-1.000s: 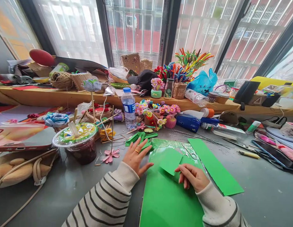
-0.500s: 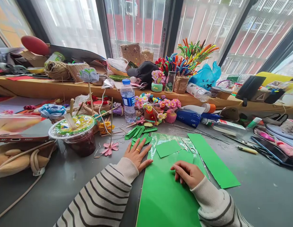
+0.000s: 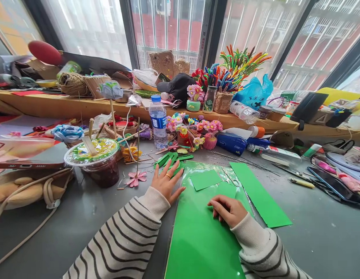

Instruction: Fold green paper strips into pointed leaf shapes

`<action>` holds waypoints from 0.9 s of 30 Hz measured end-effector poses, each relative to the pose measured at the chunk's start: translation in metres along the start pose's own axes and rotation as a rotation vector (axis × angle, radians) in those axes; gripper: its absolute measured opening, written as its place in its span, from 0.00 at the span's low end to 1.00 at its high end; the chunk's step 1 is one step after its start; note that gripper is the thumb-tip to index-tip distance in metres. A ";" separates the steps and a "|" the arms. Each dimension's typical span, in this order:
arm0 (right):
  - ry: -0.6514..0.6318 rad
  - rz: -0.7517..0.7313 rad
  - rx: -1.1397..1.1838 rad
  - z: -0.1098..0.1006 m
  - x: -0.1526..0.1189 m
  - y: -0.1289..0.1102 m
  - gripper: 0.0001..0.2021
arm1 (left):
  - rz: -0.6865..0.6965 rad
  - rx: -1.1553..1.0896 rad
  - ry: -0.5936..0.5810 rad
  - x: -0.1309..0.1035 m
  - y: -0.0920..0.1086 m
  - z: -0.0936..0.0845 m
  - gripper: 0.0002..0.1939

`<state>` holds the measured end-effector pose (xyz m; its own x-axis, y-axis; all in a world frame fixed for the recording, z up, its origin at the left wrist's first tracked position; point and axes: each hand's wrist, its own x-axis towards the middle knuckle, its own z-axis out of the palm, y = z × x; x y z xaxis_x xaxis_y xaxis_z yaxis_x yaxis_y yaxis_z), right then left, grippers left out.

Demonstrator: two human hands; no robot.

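Observation:
My left hand (image 3: 165, 183) lies palm down with its fingers spread, a ring on one of them. Its fingertips rest over several folded green paper strips (image 3: 169, 158). Beside it is a large green sheet (image 3: 203, 240) in a clear plastic sleeve. On that sheet rests my right hand (image 3: 228, 210), loosely closed, fingers curled under and nothing visible in them. A small green paper piece (image 3: 206, 179) lies on the sleeve beyond the right hand, next to scissors (image 3: 231, 177). Farther right, a long green paper strip (image 3: 261, 195) overlaps the sleeve's edge.
A lidded cup (image 3: 94, 162) with dark contents and a pink paper flower (image 3: 136, 178) stand left of my left hand. Behind are a water bottle (image 3: 158, 122) and crocheted flowers (image 3: 194, 130). Thin wires (image 3: 244, 161), a craft knife (image 3: 302, 183) and a phone (image 3: 336, 184) lie to the right.
The camera view has shifted slightly. My left hand's fingers lie a little differently over the folded strips, and my right hand stays curled on the green sheet.

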<state>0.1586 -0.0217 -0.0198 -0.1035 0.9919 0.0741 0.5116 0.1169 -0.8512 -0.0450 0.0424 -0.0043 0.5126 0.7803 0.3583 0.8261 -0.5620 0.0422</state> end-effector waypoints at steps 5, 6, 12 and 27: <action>0.013 -0.003 0.009 0.003 0.000 0.001 0.14 | 0.294 -0.198 -0.139 -0.003 0.022 0.004 0.31; 0.021 -0.004 0.017 0.004 0.000 0.001 0.14 | 0.274 -0.231 -0.184 -0.004 0.025 0.008 0.28; 0.185 -0.019 0.076 -0.006 -0.001 -0.002 0.13 | 0.191 -0.294 -0.202 -0.008 0.027 0.013 0.28; -0.150 -0.432 -0.566 0.012 -0.009 -0.002 0.29 | 0.167 -0.250 -0.185 -0.007 0.026 0.009 0.36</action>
<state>0.1481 -0.0319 -0.0249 -0.4910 0.8385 0.2361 0.7575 0.5449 -0.3596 -0.0245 0.0248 -0.0145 0.6885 0.6956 0.2051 0.6562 -0.7179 0.2323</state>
